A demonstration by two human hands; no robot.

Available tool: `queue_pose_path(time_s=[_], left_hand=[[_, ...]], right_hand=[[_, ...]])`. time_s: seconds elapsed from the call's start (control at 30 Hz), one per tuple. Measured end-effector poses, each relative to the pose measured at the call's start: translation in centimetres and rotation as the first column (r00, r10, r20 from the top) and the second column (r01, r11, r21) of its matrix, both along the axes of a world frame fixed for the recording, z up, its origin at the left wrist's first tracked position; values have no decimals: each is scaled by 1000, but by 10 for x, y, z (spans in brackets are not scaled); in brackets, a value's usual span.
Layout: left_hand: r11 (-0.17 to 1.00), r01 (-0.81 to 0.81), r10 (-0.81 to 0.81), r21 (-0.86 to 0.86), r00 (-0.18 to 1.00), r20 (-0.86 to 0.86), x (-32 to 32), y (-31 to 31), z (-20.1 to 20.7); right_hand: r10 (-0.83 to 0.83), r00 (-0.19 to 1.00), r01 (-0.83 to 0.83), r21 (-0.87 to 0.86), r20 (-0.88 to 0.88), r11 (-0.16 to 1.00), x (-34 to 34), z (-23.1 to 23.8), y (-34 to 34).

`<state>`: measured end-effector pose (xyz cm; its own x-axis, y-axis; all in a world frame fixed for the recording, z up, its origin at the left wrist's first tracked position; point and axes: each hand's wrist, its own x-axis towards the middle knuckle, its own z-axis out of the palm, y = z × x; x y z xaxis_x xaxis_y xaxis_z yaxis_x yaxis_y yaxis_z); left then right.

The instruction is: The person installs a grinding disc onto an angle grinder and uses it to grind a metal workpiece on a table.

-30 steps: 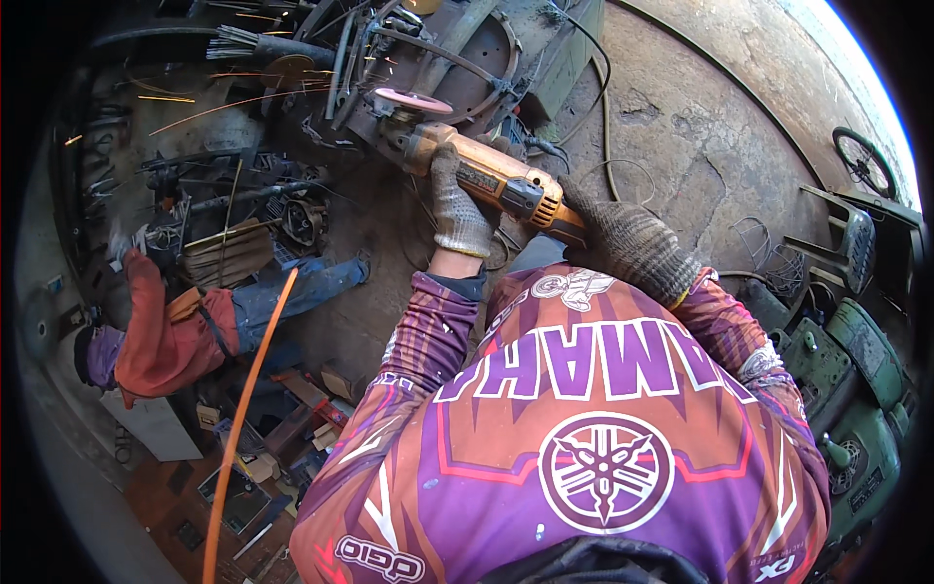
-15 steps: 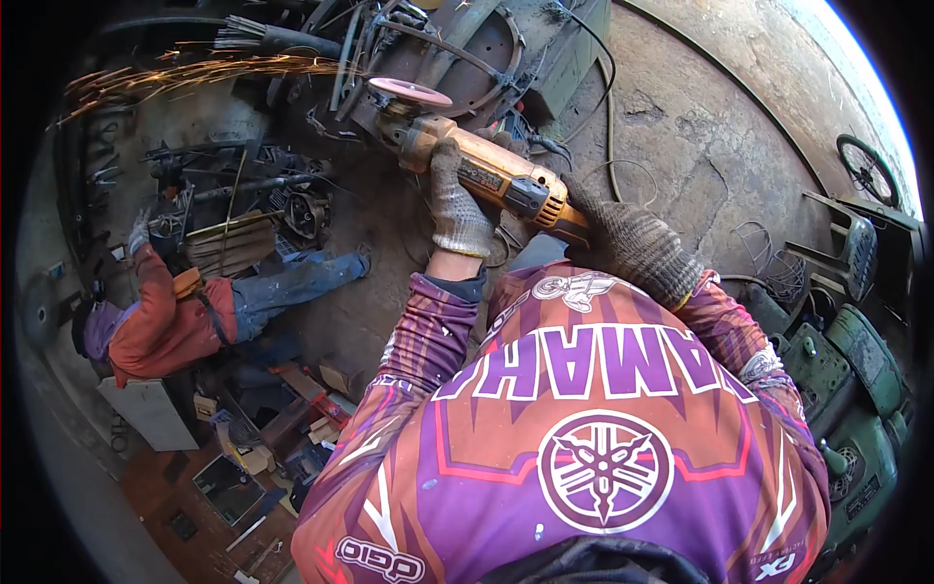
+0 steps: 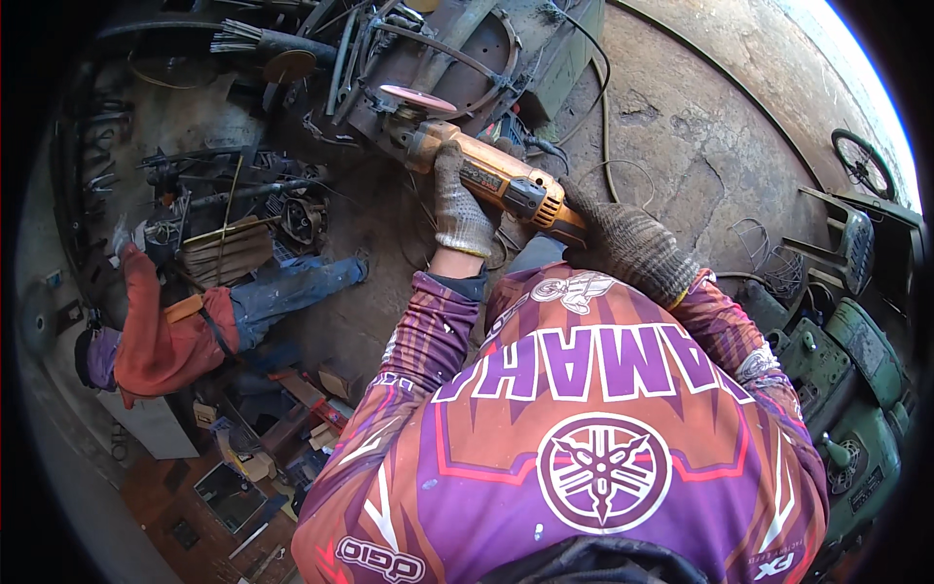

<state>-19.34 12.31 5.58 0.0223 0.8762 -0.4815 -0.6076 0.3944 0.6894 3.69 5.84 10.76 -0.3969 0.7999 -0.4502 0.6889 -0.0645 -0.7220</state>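
An orange and black angle grinder (image 3: 486,167) is held across in front of my body. My left hand (image 3: 461,204), in a grey knitted glove, wraps the grinder near its head. Farther back, my right hand (image 3: 634,240), also gloved, grips the rear end of the body; its fingers are partly hidden. The pinkish grinding disc (image 3: 418,99) sits at the tool's far left end, beside a dark metal workpiece (image 3: 479,92) with a curved bar. Whether disc and metal touch, I cannot tell. No sparks show.
A person in an orange top (image 3: 170,326) bends among scrap metal at left. A bundle of thin rods (image 3: 235,37) lies at the far left. A cable (image 3: 605,146) runs over the concrete floor (image 3: 681,107). Green machinery (image 3: 861,389) stands at right, below a bicycle wheel (image 3: 864,167).
The stream of sparks off the disc has stopped. The grinder's head has shifted slightly right and down, with both hands still around it. The other person's arm and body have moved a little.
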Motion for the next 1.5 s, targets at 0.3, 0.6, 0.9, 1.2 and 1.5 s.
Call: queue_pose_path(time_s=[0.3,0.6,0.9,1.2,1.5], left_hand=[[1000,-6,6,15,1000,-8,-4,-1,-1],[997,14,-16,71,1000,25,-2,-6,6],[998,-56,57,-27,997,48,-2,-13,-5],[1000,27,-27,0,1000,6,-1,-2,0],[994,-96,100,48,992,-78,-7,1,-18]], right_hand=[[31,999,-31,-12,-27,999,4,2,-6],[49,998,-51,27,49,998,3,6,-5],[64,998,-63,-41,17,997,3,6,-2],[76,997,-75,-25,19,997,3,-3,1],[55,998,-55,63,0,996,8,-2,0]])
